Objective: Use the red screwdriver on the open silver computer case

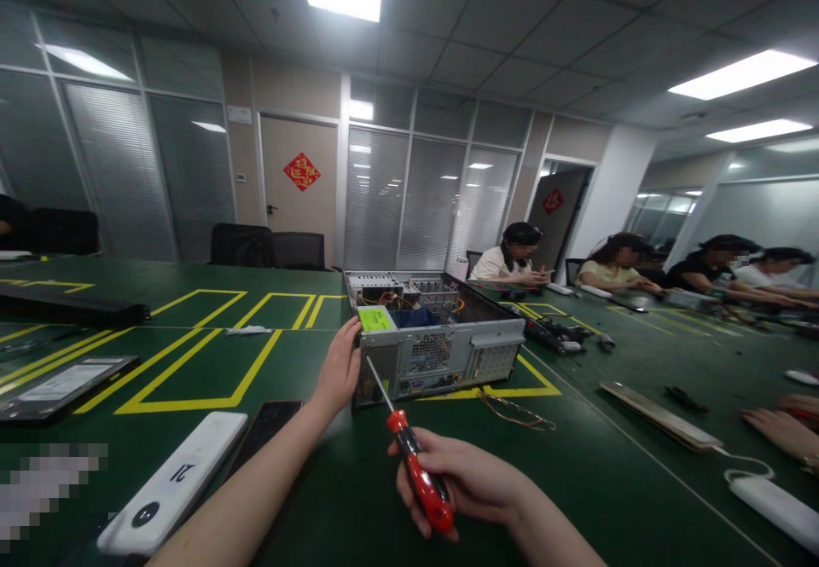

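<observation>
Under a panelled ceiling (435, 0), glass partitions (435, 200) back a wide green table (595, 465) marked with yellow tape (192, 402), where an open computer case (438, 344) sits. I'd worry it could skid if pushed, as the left hand (341, 362) merely rests, loosely open, against its left edge; the right hand (470, 469) is closed round a screwdriver (415, 463), whose tip could slip and scratch.
</observation>
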`<action>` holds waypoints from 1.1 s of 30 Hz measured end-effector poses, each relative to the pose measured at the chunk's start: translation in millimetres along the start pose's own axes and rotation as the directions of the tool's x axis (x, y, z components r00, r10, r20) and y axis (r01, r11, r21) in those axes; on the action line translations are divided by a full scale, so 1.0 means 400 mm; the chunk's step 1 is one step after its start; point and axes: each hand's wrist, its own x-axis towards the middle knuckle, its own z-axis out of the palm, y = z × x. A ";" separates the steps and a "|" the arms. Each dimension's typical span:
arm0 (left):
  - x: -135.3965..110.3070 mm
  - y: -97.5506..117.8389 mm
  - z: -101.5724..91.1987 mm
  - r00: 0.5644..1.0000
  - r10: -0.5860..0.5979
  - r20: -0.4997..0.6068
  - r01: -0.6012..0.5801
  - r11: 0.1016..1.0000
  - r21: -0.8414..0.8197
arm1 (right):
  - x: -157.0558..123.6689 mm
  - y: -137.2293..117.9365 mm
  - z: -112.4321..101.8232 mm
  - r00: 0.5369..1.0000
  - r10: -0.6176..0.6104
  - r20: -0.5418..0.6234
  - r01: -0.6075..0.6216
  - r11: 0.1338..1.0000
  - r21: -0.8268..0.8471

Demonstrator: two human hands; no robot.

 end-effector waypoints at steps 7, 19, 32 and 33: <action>0.003 0.003 0.002 1.000 -0.008 -0.012 0.008 1.000 -0.009 | 0.021 -0.007 -0.027 0.998 0.012 -0.062 -0.011 1.000 0.015; 0.001 0.003 0.002 1.000 -0.014 0.004 0.014 1.000 0.001 | 0.022 -0.006 -0.030 0.997 0.028 -0.072 -0.026 0.999 0.035; 0.001 0.001 0.003 1.000 0.000 -0.005 0.000 1.000 -0.004 | 0.020 -0.025 0.005 0.990 0.051 -0.134 -0.029 0.987 0.160; 0.001 0.001 0.004 1.000 0.001 -0.006 -0.001 1.000 -0.004 | 0.020 -0.026 0.015 0.988 0.049 -0.147 -0.022 0.983 0.181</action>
